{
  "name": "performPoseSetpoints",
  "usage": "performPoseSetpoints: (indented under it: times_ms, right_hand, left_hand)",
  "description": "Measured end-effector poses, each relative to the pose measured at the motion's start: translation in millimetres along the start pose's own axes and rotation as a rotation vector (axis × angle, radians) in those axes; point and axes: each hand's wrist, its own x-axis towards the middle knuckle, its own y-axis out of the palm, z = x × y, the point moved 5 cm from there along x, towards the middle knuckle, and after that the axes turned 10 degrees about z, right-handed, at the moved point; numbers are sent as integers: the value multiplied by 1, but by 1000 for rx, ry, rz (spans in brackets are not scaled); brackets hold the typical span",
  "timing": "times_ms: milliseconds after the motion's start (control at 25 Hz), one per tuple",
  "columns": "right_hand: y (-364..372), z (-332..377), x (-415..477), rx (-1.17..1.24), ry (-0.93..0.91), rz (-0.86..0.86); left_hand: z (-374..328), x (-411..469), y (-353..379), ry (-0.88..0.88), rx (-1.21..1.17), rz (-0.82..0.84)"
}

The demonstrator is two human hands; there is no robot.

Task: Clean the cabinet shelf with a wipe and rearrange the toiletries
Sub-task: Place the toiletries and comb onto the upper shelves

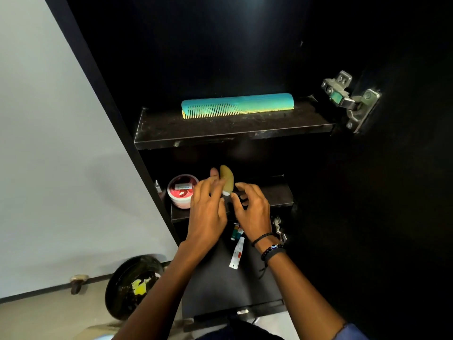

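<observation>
The upper shelf was matt black board, scuffed and dusty along its edge. The comb looked like smooth teal plastic. The door hinge was dull bare metal. The jar had a glossy clear plastic lid.

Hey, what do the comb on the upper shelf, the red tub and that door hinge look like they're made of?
Comb: likely plastic, matte teal fading to yellow, with moulded teeth. Red tub: probably plastic, smooth, with a slightly shiny lid. Hinge: metal, dull silver-grey with visible screws.
</observation>
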Motion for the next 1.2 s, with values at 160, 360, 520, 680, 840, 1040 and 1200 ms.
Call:
performPoseSetpoints:
  times_ms: [160, 360, 520, 680, 840, 1040, 1200]
  right_hand:
    - [6, -18, -40, -27, 28, 7]
    - [25, -85, -96, -157, 329, 359]
    - [31, -137, -147, -222, 616, 763]
    - [22, -171, -163, -297, 626, 883]
    - [28, -194, -148, -285, 565, 951]
    - [53, -210, -113, -243, 541, 927]
    - [73, -221, -89, -155, 622, 835]
  left_hand:
    - [-6, -36, 34, -70, 27, 44]
    - [21, -73, 115, -173, 33, 542]
    - [52, -108, 178, -416, -59, 951]
    - [65, -103, 214, -582, -71, 918]
    - [78, -82, 248, -713, -37, 837]
    - [95, -70, 278, -808, -29, 778]
    - [105, -87, 269, -856, -134, 801]
